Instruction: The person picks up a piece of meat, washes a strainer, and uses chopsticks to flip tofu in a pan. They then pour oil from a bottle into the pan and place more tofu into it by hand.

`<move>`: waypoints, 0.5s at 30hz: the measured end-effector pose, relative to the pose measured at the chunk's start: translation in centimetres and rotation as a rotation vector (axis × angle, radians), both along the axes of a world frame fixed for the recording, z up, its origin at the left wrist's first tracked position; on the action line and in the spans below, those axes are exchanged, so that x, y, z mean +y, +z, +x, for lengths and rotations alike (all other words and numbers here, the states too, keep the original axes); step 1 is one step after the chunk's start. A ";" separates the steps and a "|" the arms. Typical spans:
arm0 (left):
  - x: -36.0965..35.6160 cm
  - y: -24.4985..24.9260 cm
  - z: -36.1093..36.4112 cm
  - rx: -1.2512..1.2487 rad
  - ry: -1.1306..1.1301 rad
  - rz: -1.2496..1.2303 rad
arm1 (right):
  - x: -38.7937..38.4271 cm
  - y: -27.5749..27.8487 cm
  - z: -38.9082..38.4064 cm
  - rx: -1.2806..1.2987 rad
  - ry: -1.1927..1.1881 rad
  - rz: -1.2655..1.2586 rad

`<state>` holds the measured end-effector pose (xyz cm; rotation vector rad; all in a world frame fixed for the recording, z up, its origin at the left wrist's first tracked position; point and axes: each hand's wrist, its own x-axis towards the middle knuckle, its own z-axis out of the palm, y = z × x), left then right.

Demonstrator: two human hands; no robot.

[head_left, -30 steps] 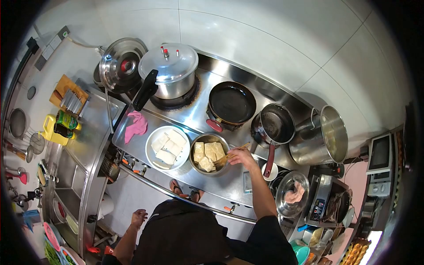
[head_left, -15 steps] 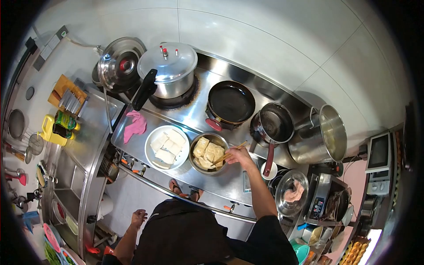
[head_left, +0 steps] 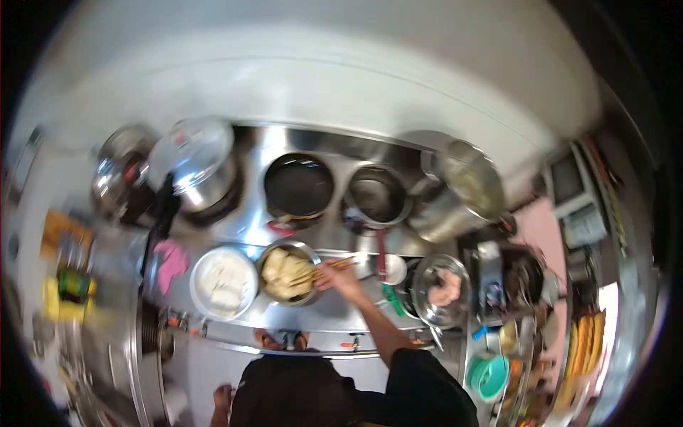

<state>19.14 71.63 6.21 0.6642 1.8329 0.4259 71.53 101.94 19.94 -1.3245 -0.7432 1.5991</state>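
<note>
Though the whole frame is motion-blurred, the right hand (head_left: 339, 277) can be made out closed round a pair of chopsticks (head_left: 341, 263), tips reaching in over the steel bowl (head_left: 287, 244). The bowl sits on the steel counter (head_left: 242, 231), front edge, approx. centre of view, and holds pale yellow tofu slabs (head_left: 284, 272); the hand is at its right rim. Just left of it, nearly touching, is a white plate (head_left: 224, 250) w/ white tofu blocks (head_left: 226, 290), and left again a pink cloth (head_left: 171, 262).

The left hand (head_left: 222, 398) hangs low at btm of frame, well apart from the counter; too smeared to tell if open or closed.

Behind the bowl, L to R: pressure cooker (head_left: 196, 162) w/ black handle, black frying pan (head_left: 299, 186), saucepan (head_left: 377, 196) w/ red handle pointing fwd, tall stockpot (head_left: 466, 188) tilted in view. Right of the hand is a metal bowl w/ pink meat (head_left: 442, 288).

Far left, a yellow bottle (head_left: 65, 293) has a green label; writing is blurred, can't be read.
</note>
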 end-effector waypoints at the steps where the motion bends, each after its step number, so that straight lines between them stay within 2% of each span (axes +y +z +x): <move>1: -0.3 -1.3 -0.5 0.007 -0.105 0.112 | -0.7 -1.3 0.0 -0.127 -0.016 -0.002; 2: -1.6 -4.3 -2.5 0.106 -0.272 0.253 | -1.3 -2.9 -0.2 -0.188 -0.079 0.054; 3: -1.2 -6.6 -4.0 0.214 -0.414 0.400 | -1.2 -1.6 0.9 -0.097 -0.155 0.060; 5: 0.6 -7.7 -4.9 0.408 -0.788 0.465 | -2.0 1.8 0.6 0.110 -0.259 0.052; 6: 0.8 -8.0 -5.5 0.509 -0.964 0.500 | -2.3 1.8 0.7 0.030 -0.295 0.089; 7: 1.2 -8.2 -5.9 0.318 -0.747 0.323 | -2.6 1.1 0.5 -0.045 -0.294 0.115; 9: 2.9 -5.2 -3.3 -0.122 -0.030 -0.041 | -3.2 -1.4 0.4 -0.166 -0.266 0.154; 10: 3.9 -2.3 -1.8 -0.171 0.048 -0.065 | -3.5 -1.0 0.5 -0.111 -0.308 0.174; 12: 6.0 0.8 -0.2 -0.117 0.053 -0.029 | -3.9 0.9 1.0 -0.034 -0.393 0.191; 15: 7.7 2.6 0.9 -0.086 0.012 -0.008 | -4.7 0.9 1.3 0.070 -0.460 0.175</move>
